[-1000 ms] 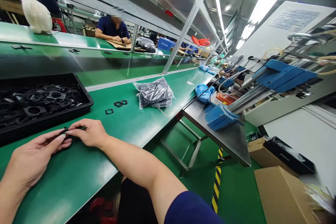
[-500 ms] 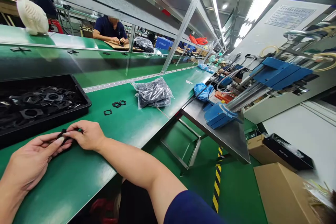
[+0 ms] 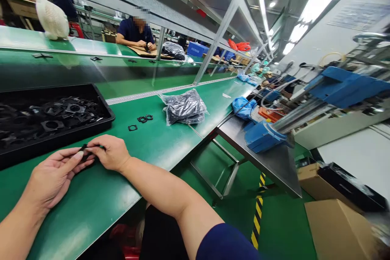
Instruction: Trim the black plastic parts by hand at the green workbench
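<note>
Fingers of left hand (image 3: 56,174) and right hand (image 3: 112,153) pinch a small black part (image 3: 84,147) near 9 o'clock in view, flat round-holed frames (image 3: 129,128) at its 2, smooth-walled black tray (image 3: 93,129) at its 10.

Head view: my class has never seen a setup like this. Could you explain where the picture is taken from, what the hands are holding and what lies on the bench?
No robot here: the left hand and right hand are a person's own, bare. The camera is worn on that person's head, looking forward and down. Between their fingertips is a small black part, mostly hidden. On the green bench are a black tray of flat dark pieces, a few loose frames and a clear bag with something dark inside.
</note>
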Demonstrator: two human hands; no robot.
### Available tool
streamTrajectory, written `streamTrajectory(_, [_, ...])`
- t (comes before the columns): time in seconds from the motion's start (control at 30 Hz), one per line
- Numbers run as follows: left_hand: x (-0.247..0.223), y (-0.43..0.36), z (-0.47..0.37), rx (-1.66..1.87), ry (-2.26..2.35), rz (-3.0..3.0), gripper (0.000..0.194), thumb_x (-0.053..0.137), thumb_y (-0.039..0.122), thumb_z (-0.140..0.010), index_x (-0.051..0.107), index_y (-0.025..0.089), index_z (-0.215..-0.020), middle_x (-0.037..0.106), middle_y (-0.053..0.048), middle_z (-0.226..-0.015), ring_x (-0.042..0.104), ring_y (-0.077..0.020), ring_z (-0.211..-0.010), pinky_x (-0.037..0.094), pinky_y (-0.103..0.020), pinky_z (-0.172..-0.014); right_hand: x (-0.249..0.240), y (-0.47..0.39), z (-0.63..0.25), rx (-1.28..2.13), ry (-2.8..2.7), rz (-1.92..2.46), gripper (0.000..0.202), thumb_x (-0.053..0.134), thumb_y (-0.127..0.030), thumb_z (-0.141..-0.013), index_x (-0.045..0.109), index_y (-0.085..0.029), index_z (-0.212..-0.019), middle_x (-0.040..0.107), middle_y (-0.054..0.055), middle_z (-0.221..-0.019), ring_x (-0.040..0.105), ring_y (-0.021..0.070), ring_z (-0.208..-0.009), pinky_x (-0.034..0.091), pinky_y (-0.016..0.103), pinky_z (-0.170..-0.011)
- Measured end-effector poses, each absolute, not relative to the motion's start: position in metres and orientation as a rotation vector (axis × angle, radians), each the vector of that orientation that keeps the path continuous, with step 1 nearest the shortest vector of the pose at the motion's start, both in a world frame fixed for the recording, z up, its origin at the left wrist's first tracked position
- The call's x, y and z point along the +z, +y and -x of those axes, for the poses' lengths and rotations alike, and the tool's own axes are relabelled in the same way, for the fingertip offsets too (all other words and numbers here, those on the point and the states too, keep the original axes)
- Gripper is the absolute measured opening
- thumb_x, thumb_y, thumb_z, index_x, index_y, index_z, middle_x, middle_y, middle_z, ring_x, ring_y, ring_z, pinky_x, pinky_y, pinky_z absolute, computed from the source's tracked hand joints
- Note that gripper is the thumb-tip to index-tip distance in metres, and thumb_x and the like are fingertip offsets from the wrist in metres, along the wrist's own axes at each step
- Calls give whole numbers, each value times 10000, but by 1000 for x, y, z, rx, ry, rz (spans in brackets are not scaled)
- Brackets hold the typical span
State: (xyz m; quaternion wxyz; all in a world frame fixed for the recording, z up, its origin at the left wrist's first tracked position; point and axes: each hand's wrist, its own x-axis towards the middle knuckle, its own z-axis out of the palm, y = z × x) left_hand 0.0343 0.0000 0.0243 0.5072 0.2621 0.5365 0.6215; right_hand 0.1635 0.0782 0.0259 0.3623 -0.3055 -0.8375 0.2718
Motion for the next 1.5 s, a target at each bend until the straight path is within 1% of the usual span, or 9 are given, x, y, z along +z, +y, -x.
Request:
streamTrajectory(0.1, [26,-1,-37,1583,1198,-631,332,817,350,-572,657,174,-804,716,-5,-809,673,-166,-779,570,-345,-828,25,78,-165,761,-2098,707,98,592,-258,-841,673,-204,-857,703,14,-952,637,109,-926,471,219,-890])
streamTrajectory(0.23, [30,-1,-39,1632,1130,-618,286,803,312,-598,646,154,-778,703,-19,-774,670,-167,-757,554,-397,-842,23,80,-164,754,-1962,620,59,623,-230,-808,666,-189,-809,702,33,-874,642,128,-852,495,244,-836])
streamTrajectory(0.5, [31,-3,-39,1633,1071,-632,235,769,283,-658,631,145,-790,689,-28,-781,657,-156,-769,554,-365,-801,22,78,-164,667,-1909,521,64,616,-230,-818,659,-193,-787,697,36,-838,638,130,-827,509,256,-798])
streamTrajectory(0.8, [32,-3,-38,1645,1081,-637,254,782,300,-633,649,141,-781,670,-24,-776,643,-156,-757,551,-401,-817,25,78,-165,624,-1970,467,84,617,-245,-823,658,-193,-772,691,48,-840,628,133,-831,512,264,-794])
streamTrajectory(0.97, [32,-3,-38,1620,1076,-636,255,783,294,-633,653,136,-785,681,-35,-791,647,-154,-755,549,-384,-819,23,78,-164,619,-1967,490,83,597,-254,-833,651,-199,-802,677,45,-837,622,138,-831,510,270,-788])
streamTrajectory(1.23, [31,-3,-37,1622,1093,-644,267,791,300,-619,663,131,-782,685,-43,-804,647,-158,-774,553,-370,-812,26,78,-165,644,-2015,473,99,592,-245,-833,635,-197,-757,673,48,-830,614,139,-834,498,270,-807])
streamTrajectory(1.3, [32,-3,-37,1624,1111,-654,272,797,306,-608,666,131,-769,682,-39,-794,645,-157,-762,552,-373,-812,26,78,-165,723,-2003,511,100,596,-261,-823,622,-195,-753,665,41,-817,613,137,-814,501,266,-777])
streamTrajectory(1.43, [34,-3,-38,1599,1142,-676,291,818,307,-576,664,127,-744,672,-29,-762,643,-153,-724,556,-380,-799,24,78,-165,941,-1921,622,123,597,-287,-807,594,-171,-766,636,19,-772,601,111,-694,499,227,-636])
streamTrajectory(1.5, [34,-3,-38,1582,1115,-664,284,813,303,-588,660,129,-751,669,-24,-758,646,-151,-720,559,-370,-788,23,78,-165,949,-1917,621,131,594,-292,-807,593,-166,-773,629,18,-772,594,103,-675,497,219,-616])
